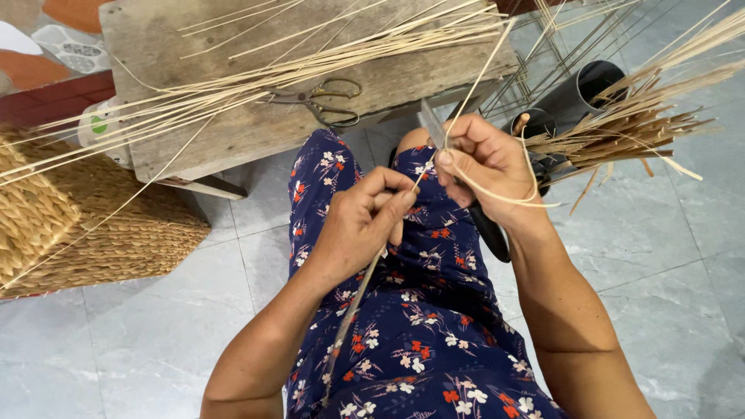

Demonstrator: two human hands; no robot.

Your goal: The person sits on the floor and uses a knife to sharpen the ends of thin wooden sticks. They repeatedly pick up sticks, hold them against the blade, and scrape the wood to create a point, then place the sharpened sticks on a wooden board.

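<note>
My left hand point(363, 221) pinches a thin pale rattan strip point(353, 306) that runs down over my lap in flowered navy cloth point(423, 326). My right hand point(485, 163) grips a knife with a grey blade point(431, 122) and a black handle, and the same strip passes under its thumb and rises toward the bench. A loose curl of strip loops around the right wrist. The two hands are close together above my knees.
A worn wooden bench point(233, 116) ahead carries long pale strips point(310, 54) and a pair of scissors point(326, 101). A woven basket point(93, 225) sits at left. Dark tubes point(578, 89) and a bundle of split cane point(636, 124) lie at right on the grey tiled floor point(660, 256).
</note>
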